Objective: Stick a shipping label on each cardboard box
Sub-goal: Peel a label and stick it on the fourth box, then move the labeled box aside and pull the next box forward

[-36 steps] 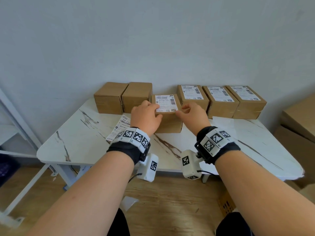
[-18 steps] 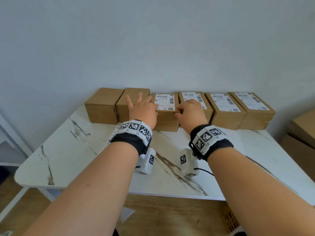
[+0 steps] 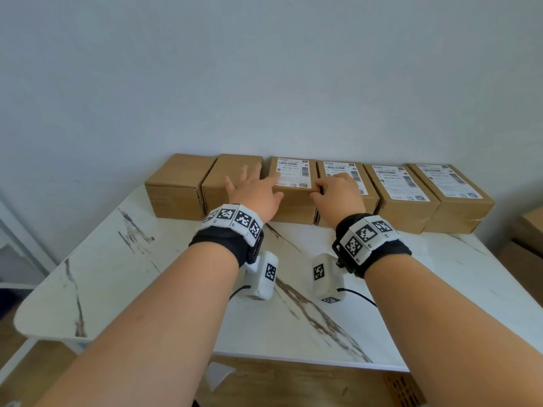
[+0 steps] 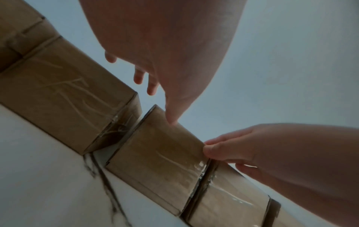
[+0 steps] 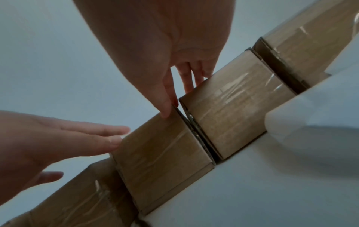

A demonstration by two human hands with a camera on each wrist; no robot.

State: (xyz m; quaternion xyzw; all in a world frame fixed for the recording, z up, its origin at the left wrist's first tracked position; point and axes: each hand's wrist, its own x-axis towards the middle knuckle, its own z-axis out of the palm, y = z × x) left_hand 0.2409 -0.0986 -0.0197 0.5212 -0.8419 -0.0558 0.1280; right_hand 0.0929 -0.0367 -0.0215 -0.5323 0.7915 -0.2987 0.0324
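Six brown cardboard boxes stand in a row along the wall. The two left ones [image 3: 176,183] [image 3: 235,165] are bare. The third box [image 3: 293,207] [image 4: 161,161] [image 5: 165,161] carries a white shipping label [image 3: 293,174], as do the three boxes to its right [image 3: 402,198]. My left hand [image 3: 252,192] [image 4: 165,46] hovers with fingers spread over the second box, its thumb tip touching the third box's front top edge. My right hand [image 3: 338,195] [image 5: 155,38] pinches the third box's front right top corner, thumb on the front, fingers curled over the fourth box.
The white marble table [image 3: 147,274] reaches toward me in front of the row. Larger cardboard boxes [image 3: 529,230] stand past its right end, a white frame [image 3: 17,230] at its left. A white sheet [image 5: 310,115] lies before the right-hand boxes.
Both hands pushed the labelled third box back into line with the row at the wall. My left hand has since let go and spread its fingers; my right hand stays at the corner.
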